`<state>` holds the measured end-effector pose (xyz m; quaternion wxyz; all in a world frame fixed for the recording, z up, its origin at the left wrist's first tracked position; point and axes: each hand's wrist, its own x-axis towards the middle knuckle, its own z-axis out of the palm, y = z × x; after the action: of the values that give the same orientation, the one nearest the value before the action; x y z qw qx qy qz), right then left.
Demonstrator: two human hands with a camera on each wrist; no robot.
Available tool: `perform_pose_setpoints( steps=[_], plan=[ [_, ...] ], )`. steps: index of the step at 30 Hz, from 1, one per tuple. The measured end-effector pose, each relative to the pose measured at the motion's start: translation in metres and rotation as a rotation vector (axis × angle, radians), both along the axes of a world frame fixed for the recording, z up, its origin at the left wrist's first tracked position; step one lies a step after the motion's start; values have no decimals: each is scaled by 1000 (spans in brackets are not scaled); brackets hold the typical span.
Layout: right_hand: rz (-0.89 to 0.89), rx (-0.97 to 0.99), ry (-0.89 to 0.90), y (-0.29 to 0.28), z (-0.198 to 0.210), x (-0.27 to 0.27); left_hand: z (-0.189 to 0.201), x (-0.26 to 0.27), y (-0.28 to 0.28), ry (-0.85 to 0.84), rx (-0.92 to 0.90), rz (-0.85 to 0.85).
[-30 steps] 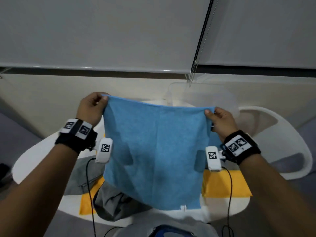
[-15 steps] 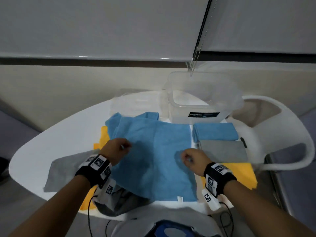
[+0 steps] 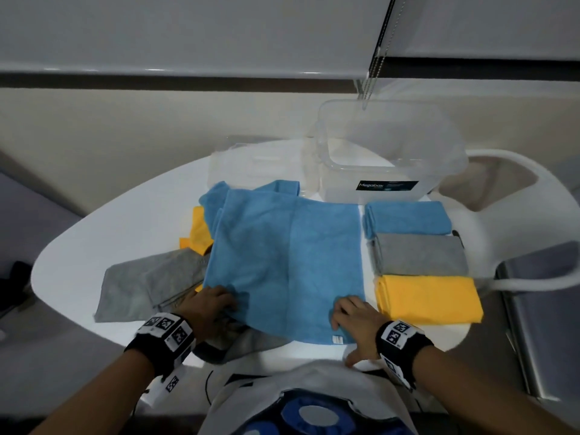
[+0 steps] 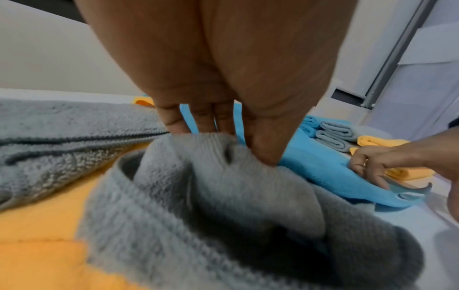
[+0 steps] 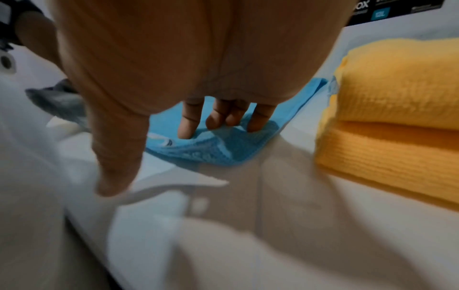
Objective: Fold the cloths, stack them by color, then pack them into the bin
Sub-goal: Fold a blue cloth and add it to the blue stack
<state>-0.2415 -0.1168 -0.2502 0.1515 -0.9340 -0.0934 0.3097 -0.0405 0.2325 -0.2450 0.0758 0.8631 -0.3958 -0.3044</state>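
L hand (image 3: 209, 304) at near-left corner of the spread blue cloth (image 3: 284, 265); thumb and fingers pinch its edge, grey cloth bunched just below the fingers. R hand (image 3: 356, 321) at near-right corner: fingers (image 5: 188, 125) curled down onto the blue fabric, thumb out toward tabletop (image 3: 103, 233) edge; can't tell if it pinches or only presses. Small white tag (image 3: 337, 339) on cloth hem betw hands, writing unreadable. Right of R hand, three folded piles in a row going away: yellow stack (image 3: 428, 298), grey stack (image 3: 419, 257), blue stack (image 3: 408, 222). Beyond those, clear bin (image 3: 389, 152), dark label reads "Megabox". Left of L hand: loose grey cloth (image 3: 150, 285), yellow cloth (image 3: 197, 235) partly under the blue.
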Motion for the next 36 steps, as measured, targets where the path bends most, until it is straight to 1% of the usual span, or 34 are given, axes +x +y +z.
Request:
perform_pose_setpoints(
  steps=[3,7,11,16,18,20,23,26,28,31,32,34,36],
  plan=[
    [11,-32,-37,1,-1,2,12,2,-10,-1,17,19],
    [-32,25,-22,-1,2,13,22,0,-26,-39,62,69],
    [-203,98,7,-4,11,24,28,4,-35,-48,112,39],
    [-422,87,-10,-12,15,29,24,-16,-50,-203,275,-100],
    [-495,115,-2,-17,15,28,21,-19,-57,-234,284,-85],
    [-509,123,5,-20,18,25,20,-19,-59,-236,269,-44],
    [-483,99,23,-23,20,19,24,-19,-55,-250,255,-17],
    [-454,109,45,-23,23,16,27,-20,-51,-224,226,12],
    [-434,70,67,-23,29,19,30,-16,-50,-184,123,41],
    [-438,29,56,-25,38,26,33,-8,-48,-115,-127,133],
    [-454,38,50,-25,39,27,34,-6,-48,-103,-158,143],
    [-476,52,37,-25,40,31,38,-4,-51,-74,-171,146],
    [-481,50,39,-22,39,33,40,-4,-55,-68,-123,104]
  ],
)
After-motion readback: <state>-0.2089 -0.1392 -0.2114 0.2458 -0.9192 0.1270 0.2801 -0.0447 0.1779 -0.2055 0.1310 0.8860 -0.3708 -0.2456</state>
